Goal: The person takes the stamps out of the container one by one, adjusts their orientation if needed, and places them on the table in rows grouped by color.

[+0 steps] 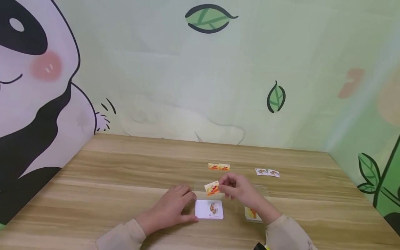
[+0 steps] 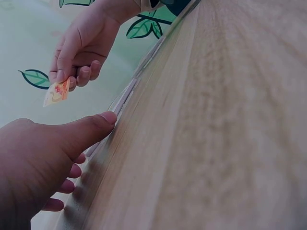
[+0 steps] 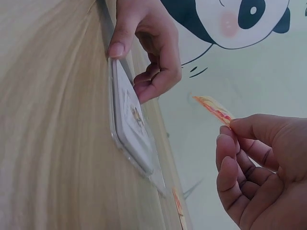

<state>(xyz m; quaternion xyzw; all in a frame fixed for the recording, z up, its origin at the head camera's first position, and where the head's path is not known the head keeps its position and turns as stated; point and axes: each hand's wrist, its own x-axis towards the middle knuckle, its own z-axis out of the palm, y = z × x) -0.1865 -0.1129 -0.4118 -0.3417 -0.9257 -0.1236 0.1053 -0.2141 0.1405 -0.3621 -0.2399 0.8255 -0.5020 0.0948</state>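
One orange card (image 1: 211, 188) was edge-pinched by the right hand (image 1: 240, 189); the left hand (image 1: 173, 208), half-closed, gripped the card stack (image 1: 202, 209), presumably to steady it.

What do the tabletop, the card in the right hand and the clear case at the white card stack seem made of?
Tabletop: wood or wood-look laminate, fairly matte, from its brown grain. Card: probably printed paper or cardboard, given its thin edge and coloured print; finish unclear. Case: likely smooth plastic, since its rim is transparent.
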